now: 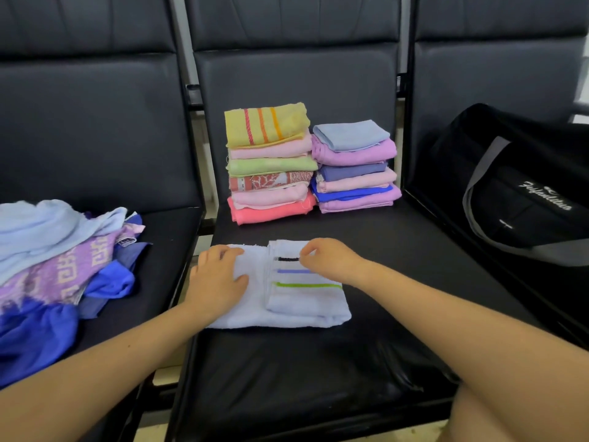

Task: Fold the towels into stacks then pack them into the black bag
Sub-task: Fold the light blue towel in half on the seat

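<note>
Pale blue towel (296, 301) flat at front-centre of middle seat (318, 371), partly folded: striped flap (black, blue, green stripes) laid over right half. Left hand (216, 275) pressed on towel's left part, fingers (223, 250) fairly straight and spread, nothing gripped. Right hand (331, 260) at flap's far edge, fingers curled, pinching the cloth near the black stripe.

Two folded stacks at back of same seat, touching side by side. Left stack (271, 164), taller: yellow striped on top, then pink, green, red-patterned, pink, coral at bottom. Right stack (353, 169): light blue on top, then lilac, slate blue, pink, royal blue, lilac at bottom.

Unfolded pile (60, 266) heaped on left seat (165, 237), toward its left edge: light blue, purple patterned, royal blue cloth, all tangled; exact count unclear.

Black bag (522, 186) on right seat, at its back, grey straps, white script logo on side; zipper open or closed not discernible from this angle.

Both bare forearms reaching in from lower frame. Bare knee (497, 419) at bottom right corner.
</note>
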A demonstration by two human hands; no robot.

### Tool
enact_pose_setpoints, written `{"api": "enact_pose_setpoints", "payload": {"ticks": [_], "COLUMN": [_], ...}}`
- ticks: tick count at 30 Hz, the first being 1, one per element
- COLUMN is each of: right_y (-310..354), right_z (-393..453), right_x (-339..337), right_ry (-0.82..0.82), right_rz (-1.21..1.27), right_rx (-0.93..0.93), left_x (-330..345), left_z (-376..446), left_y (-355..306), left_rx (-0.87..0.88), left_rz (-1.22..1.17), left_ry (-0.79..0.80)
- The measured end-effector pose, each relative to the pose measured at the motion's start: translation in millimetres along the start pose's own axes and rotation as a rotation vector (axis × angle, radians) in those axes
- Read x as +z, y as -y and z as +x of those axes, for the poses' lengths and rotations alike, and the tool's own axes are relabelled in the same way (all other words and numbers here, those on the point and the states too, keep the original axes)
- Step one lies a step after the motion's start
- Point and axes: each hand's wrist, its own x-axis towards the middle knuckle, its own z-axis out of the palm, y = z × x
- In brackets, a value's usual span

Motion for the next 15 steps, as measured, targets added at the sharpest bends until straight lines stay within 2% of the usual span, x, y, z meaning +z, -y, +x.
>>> {"api": "enact_pose_setpoints", "payload": {"ticks": [2,3,6,8,10,15], "right_y": [-21,-29,-40,-42,-42,-39], "right_z": [4,6,-2,-9,-10,-3], "right_x": [-11,-16,-24,-18,-9,1], "right_ry": [-0.120,-0.125,0.030,0.161,0.209,0.141], "right_rz": [-0.129,-0.129,-0.056,-0.039,0.047,0.481], "right_rx": [0.025,0.075,0.288,0.341,0.326,0.341], "left_x": [-2,-3,-6,-7,-8,-7], "left_z": [-3,-3,-3,-2,-1,0], "left_y": [1,2,4,5,3,-5], "left_rx": [-0.089,-0.145,-0.244,-0.215,-0.164,-0.085], "left_rz": [-0.099,-0.151,-0.159,-0.126,-0.161,-0.106], "left_ry": [-0.017,-0.023,-0.034,-0.044,-0.035,-0.012]}}
